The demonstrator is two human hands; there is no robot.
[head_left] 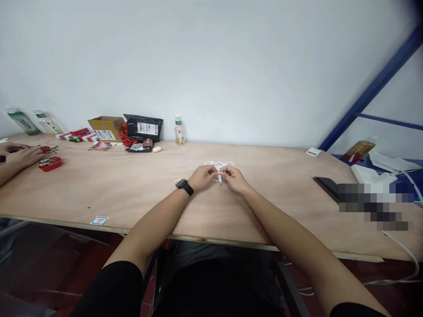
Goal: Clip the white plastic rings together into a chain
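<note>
A white cord (219,165) lies in several loops on the wooden table, with what looks like a knotted part in the middle. From the left, my left hand (204,176) pinches the cord near that middle, fingers closed. My right hand (233,177) grips it from the other side, its fingertips almost meeting those of the left. A short white end hangs down between both hands. Beside my left wrist, partly behind the black watch (185,186), shows a bit more of what looks like white cord (177,182). The fingers hide the exact spot where the cord is held.
Along the wall stand a drink bottle (179,131), a black parcel bag (144,127) and a cardboard box (112,128). At far left, another person's hands (23,155) are near a red tray (50,164). A phone (327,188) and a white power strip (313,152) lie to the right.
</note>
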